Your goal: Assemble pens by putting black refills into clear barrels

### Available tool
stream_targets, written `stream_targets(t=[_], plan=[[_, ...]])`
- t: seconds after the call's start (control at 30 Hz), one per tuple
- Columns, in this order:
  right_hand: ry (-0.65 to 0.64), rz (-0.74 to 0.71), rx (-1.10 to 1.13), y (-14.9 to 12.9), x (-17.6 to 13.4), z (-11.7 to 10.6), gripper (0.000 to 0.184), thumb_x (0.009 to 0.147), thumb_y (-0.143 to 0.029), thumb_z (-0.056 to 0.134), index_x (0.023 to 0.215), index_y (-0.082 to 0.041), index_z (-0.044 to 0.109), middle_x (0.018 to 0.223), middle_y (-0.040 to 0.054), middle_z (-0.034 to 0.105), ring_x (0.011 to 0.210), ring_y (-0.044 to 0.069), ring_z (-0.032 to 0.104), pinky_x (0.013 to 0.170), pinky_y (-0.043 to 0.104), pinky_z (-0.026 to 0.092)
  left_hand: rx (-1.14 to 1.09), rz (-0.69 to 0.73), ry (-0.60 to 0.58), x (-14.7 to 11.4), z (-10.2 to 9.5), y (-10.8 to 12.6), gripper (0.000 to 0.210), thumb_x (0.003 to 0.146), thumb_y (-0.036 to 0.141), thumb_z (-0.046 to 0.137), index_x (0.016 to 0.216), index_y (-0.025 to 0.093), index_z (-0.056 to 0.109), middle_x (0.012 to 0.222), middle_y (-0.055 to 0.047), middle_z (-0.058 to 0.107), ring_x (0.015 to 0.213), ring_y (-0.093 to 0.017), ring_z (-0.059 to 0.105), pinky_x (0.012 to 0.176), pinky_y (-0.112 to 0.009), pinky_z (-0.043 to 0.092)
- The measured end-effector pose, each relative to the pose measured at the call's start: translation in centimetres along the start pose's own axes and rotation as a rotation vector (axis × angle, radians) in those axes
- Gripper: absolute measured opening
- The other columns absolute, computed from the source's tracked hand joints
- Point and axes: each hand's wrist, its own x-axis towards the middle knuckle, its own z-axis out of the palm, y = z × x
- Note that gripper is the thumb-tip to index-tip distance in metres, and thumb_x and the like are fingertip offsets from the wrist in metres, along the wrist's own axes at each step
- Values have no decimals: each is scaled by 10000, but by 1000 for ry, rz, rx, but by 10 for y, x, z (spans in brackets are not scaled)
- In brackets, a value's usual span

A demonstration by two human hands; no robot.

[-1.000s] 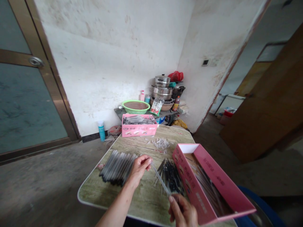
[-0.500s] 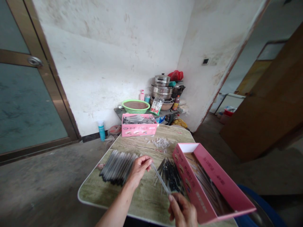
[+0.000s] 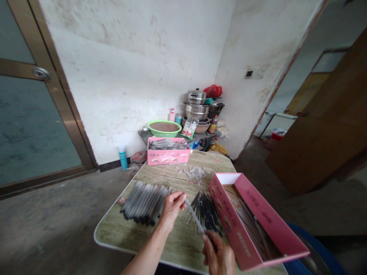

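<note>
Between my two hands a slim translucent pen barrel [image 3: 195,216] is held on a slant above the table. My left hand [image 3: 173,205] pinches its upper end, fingers closed. At the lower end my right hand [image 3: 217,250] grips it between thumb and fingers. A row of similar translucent barrels with dark ends [image 3: 145,202] lies side by side left of my left hand. Under and right of the held barrel spreads a pile of thin dark sticks, like pen refills [image 3: 207,210]. Small whitish pieces [image 3: 195,173] lie in a heap farther back.
A long open pink box [image 3: 243,229] with slender tubes in it stands along the table's right side. Another pink box [image 3: 168,157], full of tubes, sits at the far edge of the table [image 3: 114,233]. Behind are a green basin [image 3: 164,134] and stacked pots [image 3: 197,110].
Both hands have shifted slightly with the barrel still between them: the left hand a little right and down, the right hand a little left and up.
</note>
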Motion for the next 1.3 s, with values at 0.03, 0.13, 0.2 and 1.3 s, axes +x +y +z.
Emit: stream_targets(t=[0.03,0.13,0.2,1.3], plan=[[12,-15,3,-1,0,0,563,799,-655,509,868,-132,704,461,8,542,361,135,489,362,222,361,1,7,10,-1,1,-2,399,671,470,749,802,94,731,542,-16,594,486,-88,489,462,-188,369],[9,-5,61,-6,-2,-1,492,797,-632,537,770,-159,672,415,-29,451,349,111,409,350,213,291,-18,16,37,-3,4,-6,391,677,465,748,793,92,732,524,-5,567,472,-77,462,448,-181,349],[-37,55,148,-10,-3,0,470,782,-631,560,660,-179,606,385,-57,372,333,88,342,344,203,234,-36,14,44,-3,5,-8,387,680,461,749,793,92,732,539,-7,567,471,-71,452,443,-178,337],[-277,289,450,8,-1,-1,612,667,-753,609,732,-146,561,430,-27,549,273,80,465,262,135,216,1305,269,10,78,-79,29,103,784,187,595,774,196,697,741,-35,701,713,-175,621,640,-249,371]])
